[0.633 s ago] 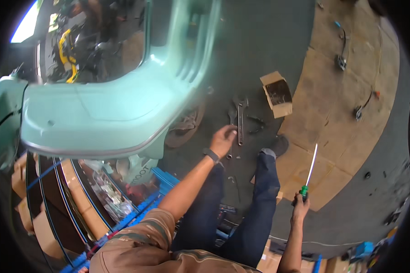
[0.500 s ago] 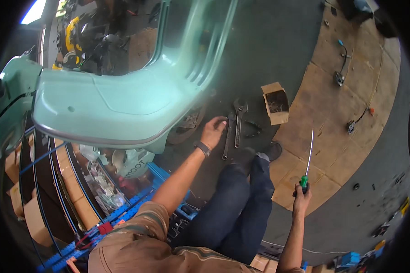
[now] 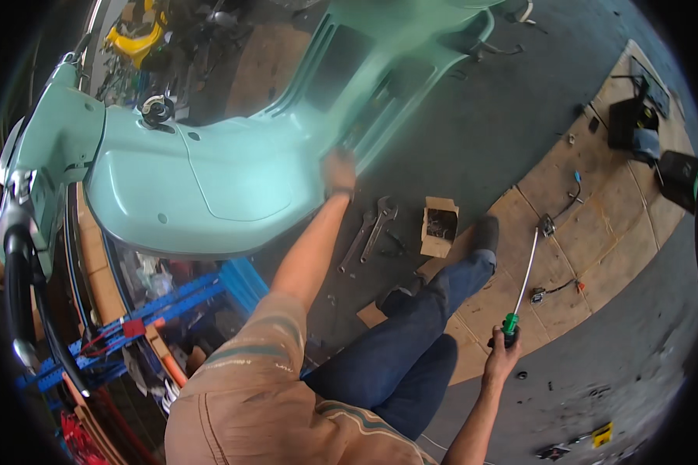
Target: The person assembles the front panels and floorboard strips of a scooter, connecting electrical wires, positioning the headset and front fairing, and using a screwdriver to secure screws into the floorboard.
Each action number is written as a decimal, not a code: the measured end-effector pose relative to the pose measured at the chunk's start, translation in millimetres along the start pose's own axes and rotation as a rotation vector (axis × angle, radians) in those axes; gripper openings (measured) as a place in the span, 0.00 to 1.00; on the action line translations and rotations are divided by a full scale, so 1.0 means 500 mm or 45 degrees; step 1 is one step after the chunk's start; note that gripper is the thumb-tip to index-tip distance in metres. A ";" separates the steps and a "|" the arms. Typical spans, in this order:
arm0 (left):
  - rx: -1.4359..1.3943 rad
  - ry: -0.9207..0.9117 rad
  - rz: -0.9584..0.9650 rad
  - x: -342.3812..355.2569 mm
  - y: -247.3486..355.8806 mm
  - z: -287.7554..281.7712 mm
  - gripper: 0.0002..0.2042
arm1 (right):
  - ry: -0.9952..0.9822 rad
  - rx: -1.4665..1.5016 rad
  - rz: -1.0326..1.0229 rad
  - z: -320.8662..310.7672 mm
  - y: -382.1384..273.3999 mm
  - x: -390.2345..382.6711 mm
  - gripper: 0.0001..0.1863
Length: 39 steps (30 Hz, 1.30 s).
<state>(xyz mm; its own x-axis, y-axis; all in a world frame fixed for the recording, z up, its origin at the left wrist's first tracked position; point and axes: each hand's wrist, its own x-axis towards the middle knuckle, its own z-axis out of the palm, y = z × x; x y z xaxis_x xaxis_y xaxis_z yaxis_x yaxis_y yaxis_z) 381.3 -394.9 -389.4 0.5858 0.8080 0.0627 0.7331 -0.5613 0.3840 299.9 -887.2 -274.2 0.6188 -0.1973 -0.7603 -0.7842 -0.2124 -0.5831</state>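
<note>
My right hand (image 3: 504, 356) is closed around the green-and-black handle of a screwdriver (image 3: 510, 322); its long thin shaft points away from me over the cardboard. My left hand (image 3: 339, 169) is at the lower edge of a pale green scooter body (image 3: 225, 167), where the front shield bends into the floor section. Motion blurs that hand, so its fingers cannot be made out, nor whether they touch the panel. On the dark floor just below it lie an adjustable wrench (image 3: 377, 232) and another wrench (image 3: 356, 243), side by side.
A small open carton (image 3: 439, 243) with dark small parts stands beside the wrenches. Flattened cardboard (image 3: 605, 263) covers the floor at right, with two cabled parts and dark pieces on it. A blue perforated rack (image 3: 186, 298) is at left. The scooter's handlebar grip (image 3: 20, 279) juts out nearby.
My left hand has moved from beside the wrenches up to the scooter's edge. My right hand still holds the screwdriver, now slightly lower. My view has shifted, and my legs have moved, one stretching rightward.
</note>
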 end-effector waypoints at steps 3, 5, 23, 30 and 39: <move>0.156 -0.031 -0.525 0.062 0.029 0.069 0.15 | -0.075 -0.210 0.050 -0.076 -0.037 0.077 0.12; 0.052 0.035 -0.544 0.072 0.002 0.107 0.15 | -0.032 -0.231 0.038 -0.106 -0.087 0.115 0.12; 0.111 0.193 -0.700 0.063 0.041 0.145 0.12 | -0.378 -0.661 0.275 -0.129 -0.419 0.325 0.09; 0.253 0.073 -0.746 0.061 0.025 0.139 0.08 | -0.562 -0.941 0.216 -0.053 -0.613 0.484 0.12; 0.501 -0.169 -0.535 0.067 0.019 0.138 0.05 | -0.409 -1.075 0.314 -0.048 -0.777 0.602 0.16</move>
<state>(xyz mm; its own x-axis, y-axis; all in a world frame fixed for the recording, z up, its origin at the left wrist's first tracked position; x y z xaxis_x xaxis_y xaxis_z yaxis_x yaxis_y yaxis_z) 431.7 -385.4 -447.4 0.2373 0.9604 -0.1463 0.9698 -0.2428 -0.0210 792.0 -887.1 -269.8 0.2980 -0.0824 -0.9510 -0.5201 -0.8494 -0.0893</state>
